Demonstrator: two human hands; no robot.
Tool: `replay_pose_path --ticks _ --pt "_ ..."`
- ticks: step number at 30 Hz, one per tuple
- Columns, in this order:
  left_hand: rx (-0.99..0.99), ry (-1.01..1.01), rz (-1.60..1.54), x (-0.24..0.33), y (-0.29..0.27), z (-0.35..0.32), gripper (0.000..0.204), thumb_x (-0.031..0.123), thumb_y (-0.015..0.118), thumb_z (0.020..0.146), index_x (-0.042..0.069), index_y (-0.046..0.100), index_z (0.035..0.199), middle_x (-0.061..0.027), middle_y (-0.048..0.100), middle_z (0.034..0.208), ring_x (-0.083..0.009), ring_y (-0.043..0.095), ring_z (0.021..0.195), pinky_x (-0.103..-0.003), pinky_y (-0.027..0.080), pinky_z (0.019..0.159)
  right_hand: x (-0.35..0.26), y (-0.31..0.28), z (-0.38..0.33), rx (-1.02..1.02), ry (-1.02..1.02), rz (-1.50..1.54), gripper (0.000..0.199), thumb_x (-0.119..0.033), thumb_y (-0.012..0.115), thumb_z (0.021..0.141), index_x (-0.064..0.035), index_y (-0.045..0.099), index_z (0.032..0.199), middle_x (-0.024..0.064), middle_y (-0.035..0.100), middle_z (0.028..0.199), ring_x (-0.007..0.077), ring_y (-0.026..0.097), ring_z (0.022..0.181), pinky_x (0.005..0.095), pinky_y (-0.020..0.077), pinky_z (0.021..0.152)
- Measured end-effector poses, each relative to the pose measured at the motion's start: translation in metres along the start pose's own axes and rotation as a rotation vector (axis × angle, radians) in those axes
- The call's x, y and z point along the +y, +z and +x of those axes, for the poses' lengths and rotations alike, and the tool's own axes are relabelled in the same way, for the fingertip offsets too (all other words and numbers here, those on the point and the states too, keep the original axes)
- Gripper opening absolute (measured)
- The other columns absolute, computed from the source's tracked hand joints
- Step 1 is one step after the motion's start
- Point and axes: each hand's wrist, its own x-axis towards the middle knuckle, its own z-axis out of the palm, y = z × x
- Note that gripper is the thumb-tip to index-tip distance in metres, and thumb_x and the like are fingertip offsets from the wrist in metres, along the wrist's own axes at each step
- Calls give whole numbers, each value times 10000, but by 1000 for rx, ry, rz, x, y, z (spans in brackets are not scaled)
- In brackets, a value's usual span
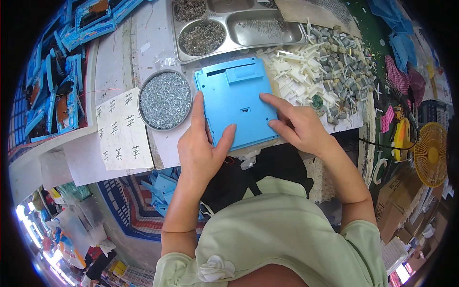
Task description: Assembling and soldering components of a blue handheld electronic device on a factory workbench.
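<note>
A flat, light-blue plastic case lies on the worktop right in front of me. It has a dark slot and a raised panel near its far edge, a small rectangular opening near its middle, and several small holes. My left hand grips its left edge, index finger stretched along the side and thumb on the near left corner. On the opposite edge, my right hand holds the case with index finger and thumb on top. The other fingers of both hands are partly hidden.
Left of the case are a round dish of small screws and a handwritten paper sheet. A metal compartment tray with springs stands beyond. White plastic parts and grey motor-like pieces pile up right. Blue casings fill the far left.
</note>
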Motion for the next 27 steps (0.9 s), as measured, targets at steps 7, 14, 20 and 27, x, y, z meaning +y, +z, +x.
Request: replay_pose_path --ticks 7,14,20,27 --pt "5 -34 -23 -2 2 -2 869 256 815 845 -71 368 1515 -34 512 652 -127 487 530 -272 410 496 3 0 -7 0 86 138 567 -79 692 910 -66 540 1457 33 521 583 122 494 536 275 419 573" --pt "37 -99 -216 -14 10 -5 842 223 824 831 -44 404 1510 4 458 645 -92 428 540 -241 369 501 10 12 -12 106 31 189 553 -66 712 911 -83 558 1442 13 489 582 98 456 528 264 386 546" --pt "56 -100 -222 -12 12 -6 844 204 815 837 -35 386 1523 2 460 643 -95 440 546 -245 378 509 11 11 -15 57 264 480 530 -63 707 922 -80 570 1434 -25 468 588 66 412 542 246 363 556" --pt "50 -102 -167 -7 9 -13 856 245 803 853 -36 364 1532 -22 496 632 -134 488 523 -289 412 493 6 4 -7 38 131 208 499 -112 714 928 -107 602 1415 32 498 583 110 456 518 257 400 566"
